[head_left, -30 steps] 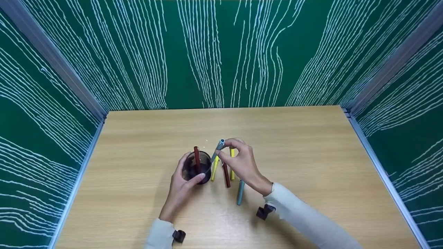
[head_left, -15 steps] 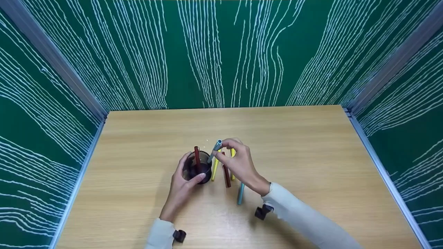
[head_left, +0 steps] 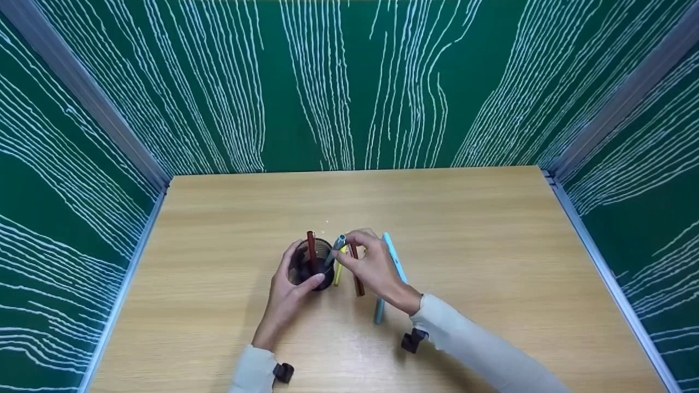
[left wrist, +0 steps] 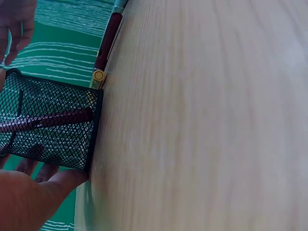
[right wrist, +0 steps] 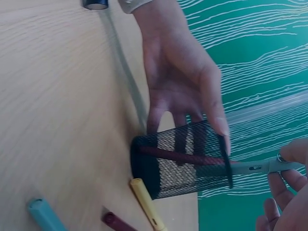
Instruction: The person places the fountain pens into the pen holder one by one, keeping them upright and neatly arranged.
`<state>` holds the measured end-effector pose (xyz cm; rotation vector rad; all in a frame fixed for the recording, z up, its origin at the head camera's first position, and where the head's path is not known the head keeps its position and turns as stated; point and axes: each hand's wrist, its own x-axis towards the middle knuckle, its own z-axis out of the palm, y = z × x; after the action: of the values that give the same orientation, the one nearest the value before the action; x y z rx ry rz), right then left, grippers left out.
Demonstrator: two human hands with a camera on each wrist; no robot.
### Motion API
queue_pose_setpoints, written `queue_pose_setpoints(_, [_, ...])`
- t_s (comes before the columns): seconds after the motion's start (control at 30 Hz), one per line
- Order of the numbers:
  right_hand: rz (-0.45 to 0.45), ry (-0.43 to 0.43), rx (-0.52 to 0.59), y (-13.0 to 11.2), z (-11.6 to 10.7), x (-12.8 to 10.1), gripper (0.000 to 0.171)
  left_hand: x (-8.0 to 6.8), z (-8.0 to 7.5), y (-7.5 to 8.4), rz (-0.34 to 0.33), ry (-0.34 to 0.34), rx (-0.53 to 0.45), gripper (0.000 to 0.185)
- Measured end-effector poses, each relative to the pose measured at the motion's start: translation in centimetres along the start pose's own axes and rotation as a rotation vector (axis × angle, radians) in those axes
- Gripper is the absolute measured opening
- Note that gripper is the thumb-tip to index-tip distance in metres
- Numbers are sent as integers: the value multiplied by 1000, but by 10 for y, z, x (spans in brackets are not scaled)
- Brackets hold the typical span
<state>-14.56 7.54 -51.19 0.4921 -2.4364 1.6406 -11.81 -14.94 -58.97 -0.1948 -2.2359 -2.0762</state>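
Note:
My left hand (head_left: 289,295) grips a black mesh pen cup (right wrist: 192,163) from its left side, thumb near the rim. One dark red pen (head_left: 312,251) leans inside it. My right hand (head_left: 377,267) pinches a grey-blue pen (right wrist: 255,167) by its upper part, and the pen's lower end is inside the cup's mouth. Right of the cup, on the table, lie a yellow pen (head_left: 338,274) and another dark red pen (head_left: 359,286). A light blue pen (head_left: 394,257) and a teal pen (head_left: 379,311) lie around my right wrist, partly covered by it.
The wooden table (head_left: 229,218) meets green panels (head_left: 306,109) with white wavy lines at its back and sides. Dark wrist cameras (head_left: 283,373) sit on both sleeves. Another yellow pen is mostly hidden under my right hand.
My right hand has moved left and toward me, lowering the grey-blue pen into the cup's mouth. The light blue pen has come into view beside it. My left hand and the cup stay put.

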Motion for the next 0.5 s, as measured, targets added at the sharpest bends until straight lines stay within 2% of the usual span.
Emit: queue_pose_setpoints(0.5, [28,-73,11,9,16,-9,13,0,1,1,-10,-8,2,90])
